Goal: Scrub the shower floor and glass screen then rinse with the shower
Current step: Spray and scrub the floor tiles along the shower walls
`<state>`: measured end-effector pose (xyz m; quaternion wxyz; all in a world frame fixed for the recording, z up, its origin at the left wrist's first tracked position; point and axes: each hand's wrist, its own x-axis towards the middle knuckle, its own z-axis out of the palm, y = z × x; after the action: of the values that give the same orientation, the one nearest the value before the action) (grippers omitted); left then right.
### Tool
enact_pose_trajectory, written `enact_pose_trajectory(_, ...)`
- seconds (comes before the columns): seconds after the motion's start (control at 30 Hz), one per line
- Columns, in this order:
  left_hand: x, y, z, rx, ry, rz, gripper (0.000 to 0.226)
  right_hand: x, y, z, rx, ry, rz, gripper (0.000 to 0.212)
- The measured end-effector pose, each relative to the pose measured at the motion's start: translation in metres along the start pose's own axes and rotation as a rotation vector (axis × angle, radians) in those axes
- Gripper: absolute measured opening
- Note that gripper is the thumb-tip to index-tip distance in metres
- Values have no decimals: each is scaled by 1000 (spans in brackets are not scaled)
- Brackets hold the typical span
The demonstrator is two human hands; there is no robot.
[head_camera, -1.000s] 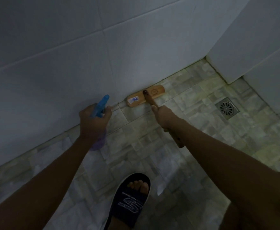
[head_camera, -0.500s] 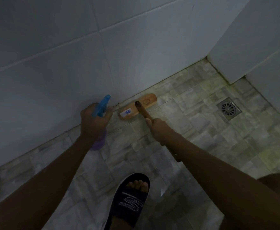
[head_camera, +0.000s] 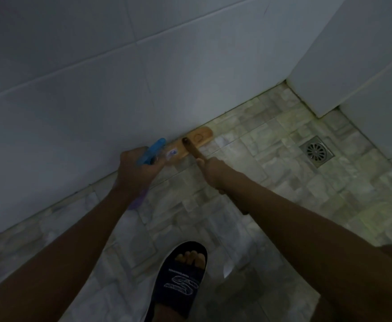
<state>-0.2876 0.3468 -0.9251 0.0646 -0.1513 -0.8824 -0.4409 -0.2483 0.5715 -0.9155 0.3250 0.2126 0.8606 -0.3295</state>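
Brush head [head_camera: 196, 141] lengthwise along wall [head_camera: 97, 101] base, handle [head_camera: 195, 152] tight in right hand [head_camera: 213, 174], spray bottle [head_camera: 152, 151] tight in left hand [head_camera: 135, 174]

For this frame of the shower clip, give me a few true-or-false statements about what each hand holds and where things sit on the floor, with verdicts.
1. The right hand grips the brush by its handle. True.
2. The brush sits over the drain. False: its head lies at the foot of the wall, and the drain is apart, off to the right.
3. The left hand holds a spray bottle. True.
4. The foot in view is bare. False: it wears a dark slipper.
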Motion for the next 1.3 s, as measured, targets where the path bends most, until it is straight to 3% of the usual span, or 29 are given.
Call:
enact_pose_trajectory(0.1,8,7,8,-41,-58,-27,46,-16,25,-8,-58,-41,-38,61)
enact_pose_trajectory(0.2,20,21,25,-57,-99,13,13,-8,59,-43,41,47,49,58)
enact_pose_trajectory(0.3,36,30,48,-132,-111,-130,30,15,92,-98,167,226,204,56)
enact_pose_trajectory(0.4,55,45,74,-169,-122,-154,36,38,113,-156,278,331,268,48)
enact_pose_trajectory(0.53,80,61,98,-171,-14,-181,45,60,86,-150,359,313,179,46)
enact_pose_trajectory(0.7,94,58,112,-107,67,-232,44,37,87,-105,76,80,97,52)
enact_pose_trajectory(0.83,95,53,113,-122,49,-242,46,41,129,-144,152,206,210,55)
enact_pose_trajectory(1.0,97,49,111,-138,53,-195,50,49,154,-211,356,378,333,39)
enact_pose_trajectory(1.17,96,50,107,-176,-1,-240,49,11,129,-157,315,315,239,31)
enact_pose_trajectory(1.3,87,50,102,-131,-71,-99,32,-41,135,-72,209,153,289,55)
